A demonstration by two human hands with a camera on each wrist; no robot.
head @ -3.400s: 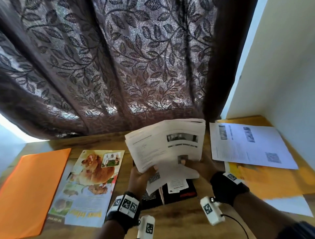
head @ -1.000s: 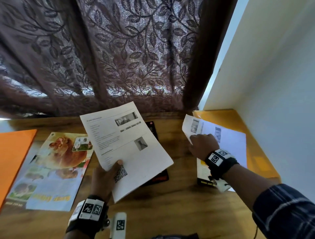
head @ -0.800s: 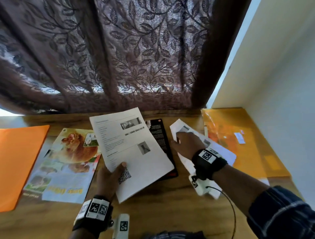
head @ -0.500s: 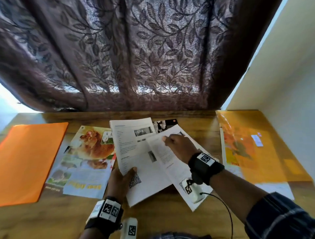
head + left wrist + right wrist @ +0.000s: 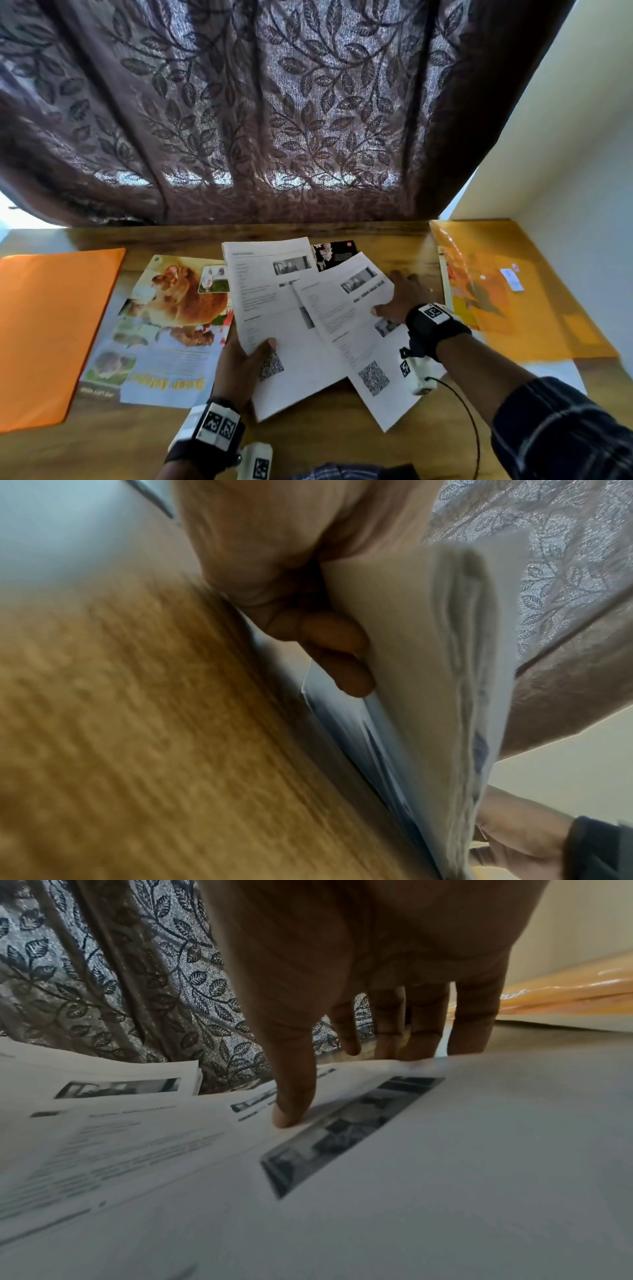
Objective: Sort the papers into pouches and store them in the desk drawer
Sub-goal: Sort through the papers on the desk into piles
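My left hand (image 5: 251, 358) grips a stack of white printed sheets (image 5: 270, 301) by its near left corner, thumb on top. In the left wrist view its fingers (image 5: 330, 647) curl under the stack (image 5: 411, 656), lifted off the desk. My right hand (image 5: 397, 296) pinches another white printed sheet (image 5: 346, 339) at its right edge. That sheet overlaps the stack's right side. The thumb (image 5: 293, 1096) presses on the sheet (image 5: 428, 1177) with the fingers behind its edge. An orange pouch (image 5: 51, 325) lies flat at the left. A translucent yellow pouch (image 5: 534, 308) lies at the right, papers showing inside it.
A colour animal flyer (image 5: 161, 329) lies between the orange pouch and the stack. A dark brochure (image 5: 337, 253) peeks out behind the sheets. A brown leaf-patterned curtain (image 5: 274, 120) hangs along the desk's far edge. A white wall (image 5: 565, 164) bounds the right side.
My right hand has carried the white sheet from the right pile leftward onto the stack in my left hand, shifting its hold to the sheet's right edge. The left hand keeps its hold.
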